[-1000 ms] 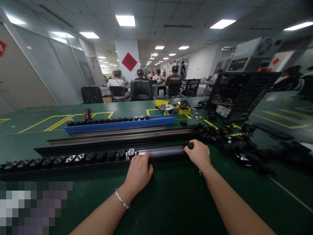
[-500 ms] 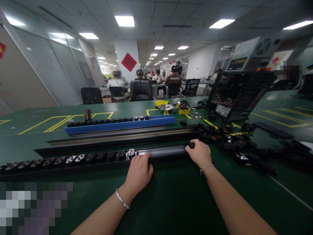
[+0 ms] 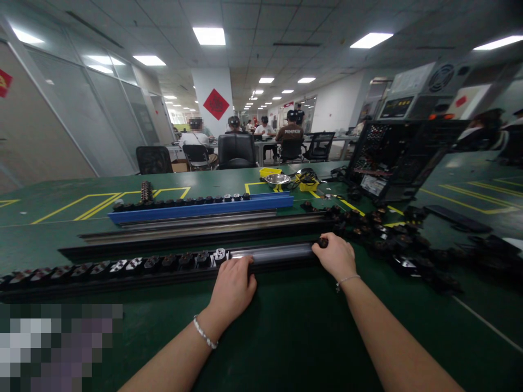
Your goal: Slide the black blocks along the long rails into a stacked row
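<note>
A long black rail (image 3: 278,252) with a shiny channel lies across the bench in front of me. Several dark blocks (image 3: 152,263), some with white faces, sit in a row along its left part. My left hand (image 3: 233,286) is closed over the rail's near edge, just right of a white-topped block (image 3: 220,255). At the rail's right end, my right hand (image 3: 335,257) pinches a small dark round-looking part (image 3: 323,243) between thumb and fingers. The fingers partly hide that part, so its exact kind is unclear.
Behind lie more black rails (image 3: 204,231) and a blue rail (image 3: 269,202) bearing dark blocks. Loose black parts (image 3: 402,247) are heaped at the right. An opened computer case (image 3: 392,158), a metal bowl (image 3: 277,179) and a yellow bin (image 3: 308,186) stand farther back. People sit beyond.
My right hand has shifted very slightly to the right, with the small dark part still in its fingers. My left hand stays in place on the rail.
</note>
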Available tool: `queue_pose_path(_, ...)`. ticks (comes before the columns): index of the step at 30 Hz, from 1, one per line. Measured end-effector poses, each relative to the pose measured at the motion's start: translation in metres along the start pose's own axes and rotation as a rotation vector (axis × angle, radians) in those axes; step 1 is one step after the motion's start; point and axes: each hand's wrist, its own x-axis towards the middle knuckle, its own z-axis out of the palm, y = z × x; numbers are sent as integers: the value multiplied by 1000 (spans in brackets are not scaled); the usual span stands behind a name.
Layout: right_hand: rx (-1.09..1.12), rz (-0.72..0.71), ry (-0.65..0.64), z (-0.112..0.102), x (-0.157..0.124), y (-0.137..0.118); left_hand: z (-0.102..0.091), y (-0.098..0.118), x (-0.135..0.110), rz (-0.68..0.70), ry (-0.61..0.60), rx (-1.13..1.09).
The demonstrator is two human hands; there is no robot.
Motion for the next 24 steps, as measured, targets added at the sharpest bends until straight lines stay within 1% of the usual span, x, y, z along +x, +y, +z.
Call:
queue_pose_path(6,-4,4,13,0,1,2,0,0,0,-4,-9,6)
queue_pose_path(9,1,42,24,0,3,7,1,0,0,-4,-4,-1)
queue_pose_path(13,45,90,-12,-1,5,12,0,0,0,-11,-3,-18)
queue_pose_path(24,74,92,-10,0,7,16,0,1,0,-3,25,3)
